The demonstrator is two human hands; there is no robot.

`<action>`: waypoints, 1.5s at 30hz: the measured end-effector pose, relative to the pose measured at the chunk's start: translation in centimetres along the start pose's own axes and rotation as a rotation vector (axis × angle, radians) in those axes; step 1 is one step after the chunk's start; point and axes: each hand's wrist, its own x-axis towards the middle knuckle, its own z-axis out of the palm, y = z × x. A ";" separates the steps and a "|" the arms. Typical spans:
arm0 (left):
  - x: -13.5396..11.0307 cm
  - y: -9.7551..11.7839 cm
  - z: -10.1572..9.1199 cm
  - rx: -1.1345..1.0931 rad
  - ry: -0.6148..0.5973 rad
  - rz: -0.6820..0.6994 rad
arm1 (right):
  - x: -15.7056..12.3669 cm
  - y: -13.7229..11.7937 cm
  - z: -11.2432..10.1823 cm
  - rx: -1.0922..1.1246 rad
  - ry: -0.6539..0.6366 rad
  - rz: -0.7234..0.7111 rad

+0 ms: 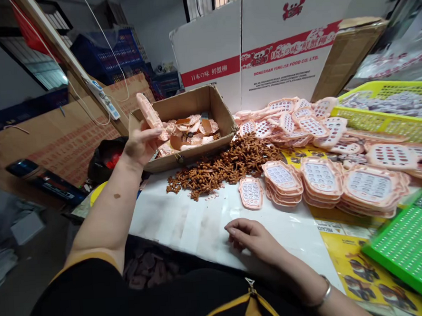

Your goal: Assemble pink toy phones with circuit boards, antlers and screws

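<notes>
One pink casing (148, 112), aslant in the left hand (143, 145)

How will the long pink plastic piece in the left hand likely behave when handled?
The piece is probably stiff: gripped near one end by the left hand, it shows no droop. It seems light, raised with one hand. Its narrow form might tip when upright.

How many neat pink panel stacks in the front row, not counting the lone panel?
3: left stack, middle stack and right stack, side by side, right of the lone panel. Others may be hidden behind.
</notes>
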 end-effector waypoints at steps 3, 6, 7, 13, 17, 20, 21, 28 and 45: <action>-3.9 0.2 2.1 -0.126 -0.108 0.028 | -0.1 -0.9 -0.4 0.056 0.049 -0.062; -7.4 -0.3 4.5 -0.266 -0.169 0.012 | -0.2 -1.5 -0.2 0.155 0.096 -0.131; -8.3 -0.6 5.3 -0.319 -0.184 -0.014 | -0.3 -1.6 0.0 0.194 0.098 -0.141; -12.4 -2.2 9.4 -0.572 -0.235 -0.150 | -0.4 -0.9 2.5 0.354 -0.036 -0.105; -13.7 -3.0 11.0 -0.602 -0.223 -0.201 | -0.7 -0.8 3.7 0.474 -0.087 -0.131; -14.3 -3.4 11.4 -0.596 -0.253 -0.192 | -1.3 -1.0 3.9 0.564 -0.069 -0.141; -14.5 -3.5 11.5 -0.589 -0.261 -0.181 | -1.5 -1.0 3.9 0.586 -0.050 -0.137; -15.2 -4.2 11.1 -0.549 -0.300 -0.140 | -2.4 -0.8 3.4 0.639 0.065 -0.065; -12.4 -7.0 8.9 0.599 -0.601 1.156 | -5.9 -2.3 0.4 0.672 -0.156 -0.020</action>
